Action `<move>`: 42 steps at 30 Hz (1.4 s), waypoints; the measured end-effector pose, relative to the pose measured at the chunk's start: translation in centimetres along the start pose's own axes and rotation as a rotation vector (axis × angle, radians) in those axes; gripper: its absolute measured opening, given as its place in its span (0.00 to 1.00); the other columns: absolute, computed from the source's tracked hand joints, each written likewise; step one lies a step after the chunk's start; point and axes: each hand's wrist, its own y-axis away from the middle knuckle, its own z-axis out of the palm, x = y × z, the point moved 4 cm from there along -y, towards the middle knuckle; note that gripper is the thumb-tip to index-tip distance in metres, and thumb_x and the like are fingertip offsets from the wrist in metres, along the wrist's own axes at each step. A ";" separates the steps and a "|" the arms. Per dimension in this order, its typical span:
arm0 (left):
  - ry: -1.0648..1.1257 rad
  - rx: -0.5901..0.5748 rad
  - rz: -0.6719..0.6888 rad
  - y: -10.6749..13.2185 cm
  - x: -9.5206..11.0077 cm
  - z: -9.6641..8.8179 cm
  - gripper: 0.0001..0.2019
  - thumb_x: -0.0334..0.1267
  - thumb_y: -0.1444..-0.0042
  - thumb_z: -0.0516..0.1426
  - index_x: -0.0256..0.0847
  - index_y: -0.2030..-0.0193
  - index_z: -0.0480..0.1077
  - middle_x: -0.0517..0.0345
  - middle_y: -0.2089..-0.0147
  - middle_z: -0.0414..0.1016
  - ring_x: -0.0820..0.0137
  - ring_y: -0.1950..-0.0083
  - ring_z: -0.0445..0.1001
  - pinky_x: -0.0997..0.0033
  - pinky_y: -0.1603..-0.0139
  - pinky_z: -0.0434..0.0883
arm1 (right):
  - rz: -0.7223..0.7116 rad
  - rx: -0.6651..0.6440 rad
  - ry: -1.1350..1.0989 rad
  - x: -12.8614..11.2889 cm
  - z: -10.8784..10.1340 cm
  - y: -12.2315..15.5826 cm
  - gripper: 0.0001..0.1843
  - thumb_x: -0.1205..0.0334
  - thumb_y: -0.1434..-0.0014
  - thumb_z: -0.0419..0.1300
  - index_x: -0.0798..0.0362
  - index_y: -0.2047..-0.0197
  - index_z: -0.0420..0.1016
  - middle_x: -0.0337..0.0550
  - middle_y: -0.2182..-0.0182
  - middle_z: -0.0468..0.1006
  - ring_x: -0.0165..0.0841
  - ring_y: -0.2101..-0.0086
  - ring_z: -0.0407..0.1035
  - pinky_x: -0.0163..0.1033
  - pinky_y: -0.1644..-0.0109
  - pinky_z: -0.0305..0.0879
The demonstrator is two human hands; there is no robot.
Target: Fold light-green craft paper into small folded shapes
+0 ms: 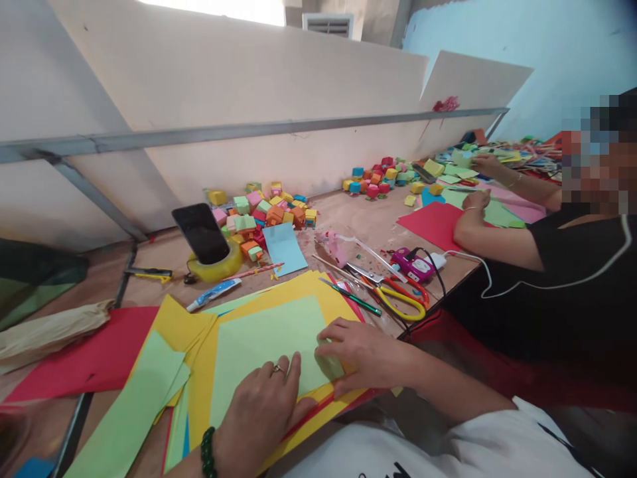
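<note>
My left hand [261, 405], with a ring and a dark bead bracelet, lies flat with its fingers pressed on a light green paper sheet [259, 345]. My right hand [358, 352] curls over the sheet's right edge and pinches a small folded piece of that green paper [329, 364]. The green sheet rests on a stack of yellow paper [298, 292]. Both hands are at the near edge of the table.
Scissors with yellow handles [398, 299], a green pencil [351, 297], a glue tube [213, 294], a phone [202, 232] propped in a yellow tape roll, a blue sheet [283, 247], a piles of coloured paper cubes [263, 216]. Red paper [94, 358] lies left. A person in black [572, 265] works at the right.
</note>
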 end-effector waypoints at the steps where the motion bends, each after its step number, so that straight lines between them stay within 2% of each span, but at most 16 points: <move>1: -0.008 0.012 0.001 0.0 0.0 0.0 0.21 0.48 0.42 0.58 0.32 0.50 0.74 0.47 0.62 0.79 0.64 0.68 0.76 0.66 0.70 0.73 | 0.009 -0.005 -0.001 -0.1 0.0 0.1 0.29 0.49 0.50 0.68 0.54 0.48 0.74 0.52 0.51 0.75 0.42 0.53 0.67 0.46 0.52 0.68; 4: -0.012 0.062 0.017 0.1 0.1 -0.1 0.20 0.48 0.40 0.55 0.31 0.52 0.75 0.47 0.63 0.79 0.65 0.68 0.75 0.66 0.69 0.72 | 0.026 -0.017 0.002 -0.2 -0.1 0.2 0.27 0.50 0.48 0.67 0.55 0.49 0.74 0.53 0.50 0.74 0.43 0.53 0.66 0.47 0.51 0.68; 7: 0.004 0.131 0.016 0.1 0.0 -0.2 0.21 0.46 0.35 0.48 0.30 0.54 0.75 0.47 0.64 0.79 0.65 0.69 0.75 0.66 0.69 0.71 | 0.031 -0.018 -0.012 -0.2 0.1 0.2 0.25 0.50 0.47 0.66 0.55 0.49 0.74 0.52 0.50 0.74 0.42 0.53 0.65 0.47 0.52 0.68; 12: 0.028 0.228 -0.005 0.2 -0.2 -0.2 0.26 0.42 0.31 0.40 0.30 0.59 0.75 0.49 0.68 0.78 0.67 0.70 0.73 0.66 0.69 0.68 | 0.028 0.033 -0.077 0.5 0.4 0.2 0.27 0.47 0.49 0.67 0.53 0.49 0.75 0.51 0.52 0.74 0.41 0.54 0.65 0.45 0.52 0.67; 19: 0.059 0.296 -0.010 0.2 -0.4 -0.4 0.24 0.43 0.31 0.40 0.31 0.60 0.73 0.51 0.67 0.77 0.68 0.70 0.72 0.67 0.68 0.66 | -0.011 0.191 -0.243 2.0 1.0 0.0 0.28 0.46 0.55 0.71 0.53 0.54 0.78 0.49 0.56 0.75 0.38 0.56 0.66 0.44 0.51 0.66; 24: 0.049 0.296 -0.021 0.2 -0.5 -0.3 0.25 0.43 0.31 0.39 0.32 0.61 0.73 0.51 0.68 0.77 0.68 0.70 0.72 0.67 0.67 0.66 | -0.028 0.277 -0.319 2.6 1.7 0.2 0.29 0.44 0.57 0.71 0.53 0.55 0.78 0.50 0.57 0.75 0.38 0.56 0.66 0.45 0.51 0.67; 31: 0.056 0.310 -0.018 0.3 -0.4 -0.2 0.24 0.43 0.31 0.39 0.31 0.60 0.73 0.51 0.68 0.77 0.68 0.70 0.73 0.67 0.68 0.66 | -0.048 0.327 -0.341 2.5 1.4 0.2 0.27 0.44 0.55 0.70 0.53 0.57 0.78 0.50 0.58 0.76 0.38 0.57 0.67 0.45 0.52 0.68; 36: 0.075 0.319 -0.023 0.1 -0.5 -0.3 0.23 0.43 0.32 0.41 0.32 0.61 0.72 0.52 0.69 0.76 0.67 0.71 0.72 0.66 0.68 0.65 | -0.027 0.330 -0.352 2.8 1.6 0.2 0.24 0.48 0.54 0.71 0.53 0.57 0.78 0.49 0.58 0.76 0.37 0.56 0.68 0.45 0.51 0.68; 42: 0.106 0.312 -0.060 -0.3 -1.0 -0.2 0.20 0.41 0.33 0.42 0.37 0.67 0.71 0.56 0.75 0.72 0.67 0.74 0.71 0.66 0.71 0.64 | -0.047 0.340 -0.347 3.2 1.8 -0.2 0.24 0.52 0.55 0.72 0.53 0.57 0.79 0.49 0.58 0.77 0.37 0.57 0.69 0.44 0.50 0.68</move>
